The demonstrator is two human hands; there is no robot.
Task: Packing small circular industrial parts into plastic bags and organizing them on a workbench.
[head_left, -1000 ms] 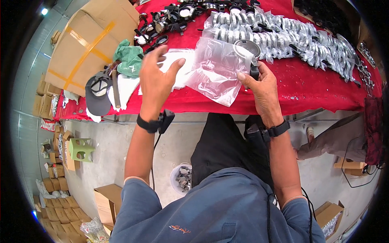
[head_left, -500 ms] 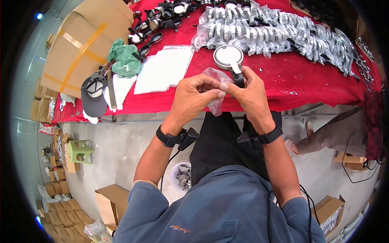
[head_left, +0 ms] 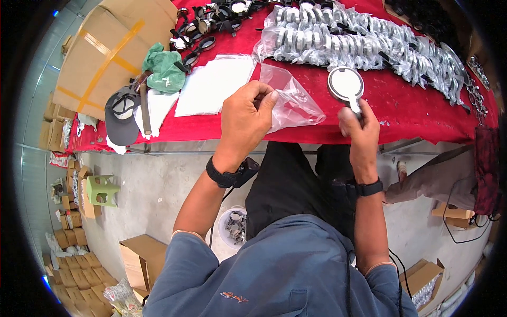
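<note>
My left hand [head_left: 251,110] pinches the edge of a clear plastic bag [head_left: 297,103], which hangs opened out to the right of the fingers, over the red cloth. In my right hand [head_left: 361,127] is a round metal-rimmed part [head_left: 346,84] with a white face and a dark handle. The fingers are closed round its handle, and the disc points away from me. Bag and part are apart. A stack of flat clear bags [head_left: 211,87] lies on the cloth just beyond my left hand.
Rows of similar bagged parts [head_left: 338,45] fill the far right of the red-clothed table [head_left: 401,113]. Unbagged parts [head_left: 203,26] lie at the far left. A large carton [head_left: 108,53], green cloth [head_left: 163,68] and grey cap [head_left: 122,116] are at left. Another person's leg [head_left: 433,177] is at right.
My hands have moved apart. My right hand has carried the round part to the right, and the crumpled bag in my left hand has spread open.
</note>
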